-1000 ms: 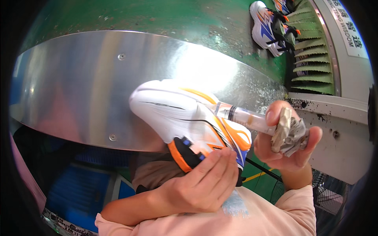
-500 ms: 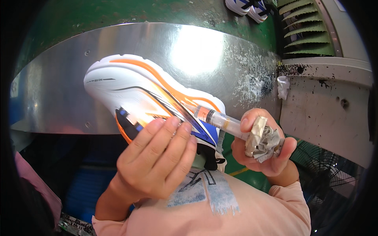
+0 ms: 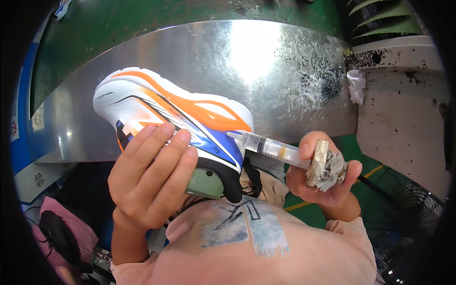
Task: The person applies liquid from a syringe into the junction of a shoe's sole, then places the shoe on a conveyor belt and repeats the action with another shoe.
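Note:
A white sports shoe (image 3: 142, 102) with orange and blue panels lies tilted on its side, its sole toward the far side and its toe to the left. My left hand (image 3: 154, 173) is closed on its upper, fingers laid over the near side. A green last (image 3: 205, 184) shows in the shoe's opening. In my right hand (image 3: 323, 166) is a clear syringe (image 3: 273, 148), its nozzle at the blue heel panel by the sole edge; whether it touches, I cannot tell. A crumpled greyish wad (image 3: 327, 171) covers the plunger end, within the same fingers.
Beneath the shoe is a shiny curved metal surface (image 3: 190, 52) with white residue at its right. A crumpled white scrap (image 3: 356, 87) sits by the grey panel (image 3: 403, 118). Behind runs a green surface (image 3: 180, 12). A black shoe (image 3: 59, 232) is at lower left.
The shoe has shifted left and turned, showing more of its blue heel and the green last. My left hand moved left with it. The syringe tip now lies nearer the heel.

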`<state>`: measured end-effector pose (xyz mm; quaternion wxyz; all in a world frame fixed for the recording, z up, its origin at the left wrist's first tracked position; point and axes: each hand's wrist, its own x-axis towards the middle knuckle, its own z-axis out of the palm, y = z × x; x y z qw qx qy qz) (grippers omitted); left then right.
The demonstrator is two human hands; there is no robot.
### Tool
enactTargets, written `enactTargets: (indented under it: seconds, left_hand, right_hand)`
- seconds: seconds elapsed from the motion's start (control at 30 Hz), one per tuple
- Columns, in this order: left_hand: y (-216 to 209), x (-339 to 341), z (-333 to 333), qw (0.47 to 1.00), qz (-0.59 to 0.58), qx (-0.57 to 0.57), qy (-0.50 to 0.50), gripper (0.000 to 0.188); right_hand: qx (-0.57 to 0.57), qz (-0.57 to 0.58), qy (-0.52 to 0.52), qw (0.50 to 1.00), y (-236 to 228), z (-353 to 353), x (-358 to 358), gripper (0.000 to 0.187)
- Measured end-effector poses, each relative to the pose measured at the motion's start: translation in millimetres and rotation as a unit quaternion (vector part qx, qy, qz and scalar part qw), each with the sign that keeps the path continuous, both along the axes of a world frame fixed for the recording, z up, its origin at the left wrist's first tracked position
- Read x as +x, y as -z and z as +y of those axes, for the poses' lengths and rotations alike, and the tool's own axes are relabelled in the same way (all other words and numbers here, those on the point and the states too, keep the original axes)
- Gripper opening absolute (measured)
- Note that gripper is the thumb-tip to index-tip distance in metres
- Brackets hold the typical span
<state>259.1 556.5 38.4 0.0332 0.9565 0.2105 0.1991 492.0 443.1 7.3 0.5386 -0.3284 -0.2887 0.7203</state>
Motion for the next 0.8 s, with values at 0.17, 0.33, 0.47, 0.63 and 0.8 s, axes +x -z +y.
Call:
enactTargets:
  seconds: [0.17,0.33,0.47,0.63,0.8]
  left_hand:
    - [-14,-14,18,0.997,0.054,-0.015,0.047,0.034]
    - [-30,-12,34,0.995,0.088,-0.027,0.045,0.034]
    - [-36,-7,64,0.988,0.122,-0.037,0.083,0.044]
    - [-47,9,85,0.973,0.186,-0.011,0.137,0.054]
    - [-47,7,63,0.976,0.212,-0.024,0.038,0.048]
  right_hand:
    - [0.023,0.112,0.046,0.992,20,1,-15,0.086]
    - [-0.049,0.136,0.057,0.988,20,-2,-32,0.084]
    - [-0.055,0.168,0.107,0.978,17,5,-56,0.082]
    - [-0.01,0.135,0.156,0.978,11,3,-69,0.083]
    - [-0.006,0.121,0.209,0.97,7,9,-87,0.084]
